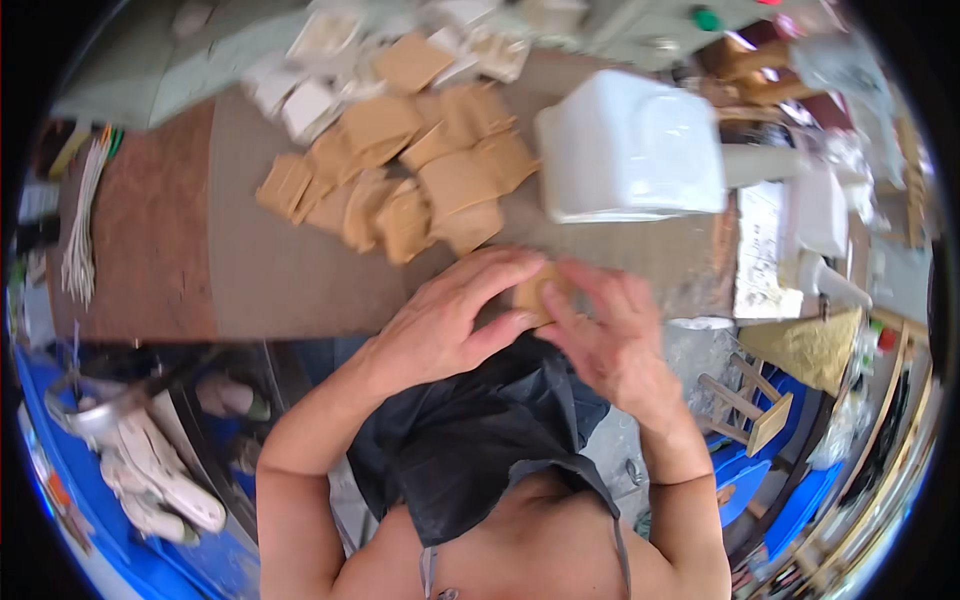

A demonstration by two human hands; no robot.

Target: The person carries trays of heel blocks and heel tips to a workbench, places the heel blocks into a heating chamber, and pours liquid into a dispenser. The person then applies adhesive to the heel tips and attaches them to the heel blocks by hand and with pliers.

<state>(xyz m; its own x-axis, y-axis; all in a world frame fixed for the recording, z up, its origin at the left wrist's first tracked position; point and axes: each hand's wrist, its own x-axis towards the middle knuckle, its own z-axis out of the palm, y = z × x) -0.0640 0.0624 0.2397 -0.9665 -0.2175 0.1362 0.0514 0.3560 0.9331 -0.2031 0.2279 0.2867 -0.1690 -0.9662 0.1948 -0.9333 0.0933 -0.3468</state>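
Between my two hands is a small flat tan piece (533, 294), held near the front edge of the workbench; its material I cannot make out. My left hand (462, 312) grips its left side between thumb and fingers. Opposite, my right hand (606, 328) has its thumb on the face and its fingers around the right edge. Just beyond lies a loose heap of similar tan block-like pieces (460, 185), some overlapping. To the right of the heap stands a big glossy white box-shaped container (640, 150).
White pieces (310, 105) are piled behind the tan heap. A bundle of white cords (85, 225) lies at the bench's left. Marked paper (765, 250) and a white box (822, 210) sit at the right. Below are a wooden stool (768, 424) and pale shoes (160, 470).
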